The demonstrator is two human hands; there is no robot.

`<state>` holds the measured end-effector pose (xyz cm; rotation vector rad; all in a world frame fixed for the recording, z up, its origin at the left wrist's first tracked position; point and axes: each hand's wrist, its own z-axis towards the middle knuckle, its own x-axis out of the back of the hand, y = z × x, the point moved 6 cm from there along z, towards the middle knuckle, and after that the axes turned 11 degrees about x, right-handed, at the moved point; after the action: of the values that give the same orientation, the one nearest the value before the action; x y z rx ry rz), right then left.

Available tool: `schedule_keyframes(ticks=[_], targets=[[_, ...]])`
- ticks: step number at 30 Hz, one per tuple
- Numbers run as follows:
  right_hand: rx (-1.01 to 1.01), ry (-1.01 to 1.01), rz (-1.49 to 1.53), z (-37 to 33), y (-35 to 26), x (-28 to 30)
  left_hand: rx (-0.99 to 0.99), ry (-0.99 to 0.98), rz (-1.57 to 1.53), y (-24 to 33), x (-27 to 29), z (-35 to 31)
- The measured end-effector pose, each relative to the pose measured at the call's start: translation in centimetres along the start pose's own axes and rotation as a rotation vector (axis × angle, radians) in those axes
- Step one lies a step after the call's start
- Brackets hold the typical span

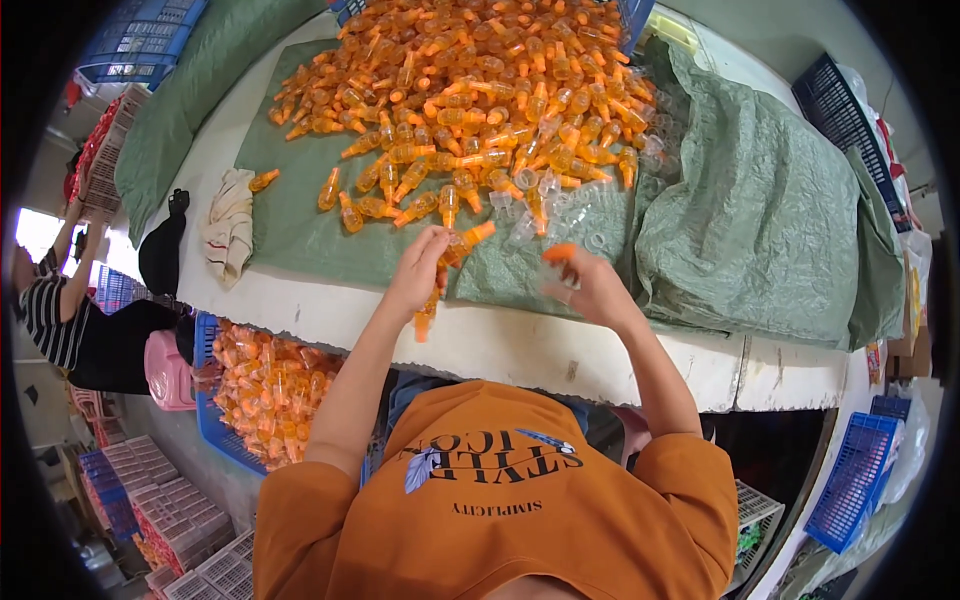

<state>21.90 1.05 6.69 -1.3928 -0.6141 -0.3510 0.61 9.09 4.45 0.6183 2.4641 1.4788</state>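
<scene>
A big heap of small clear bottles with orange tops and orange contents [480, 90] lies on a green woven sheet [330, 240] over the table. At the table's near edge my left hand [418, 268] is closed round orange bottles. One orange bottle [468, 238] points up and right from its fingers, and another [427, 318] hangs below the palm. To the right, my right hand [592, 285] has its fingers closed on a blurred piece, partly orange and partly clear; its exact kind is hard to make out. Beyond it lie loose clear plastic caps [575, 208].
A crumpled green woven sack [750, 220] covers the table's right part. A cloth [230, 225] lies at left. Below stands a blue crate [215, 425] of orange bottles. Another person [75, 310] is at far left, near a pink stool [170, 370]. Crates line the right wall.
</scene>
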Motion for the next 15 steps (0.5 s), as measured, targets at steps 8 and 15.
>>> schedule_keyframes(ticks=[8, 15], targets=[[0.632, 0.285, 0.063, 2.1, -4.9, -1.4, 0.075, -0.083, 0.018, 0.1, -2.9, -0.6], [0.25, 0.188, 0.463, 1.7, -2.7, -5.6, 0.114, -0.01, 0.188, -1.1, -2.4, -0.2]])
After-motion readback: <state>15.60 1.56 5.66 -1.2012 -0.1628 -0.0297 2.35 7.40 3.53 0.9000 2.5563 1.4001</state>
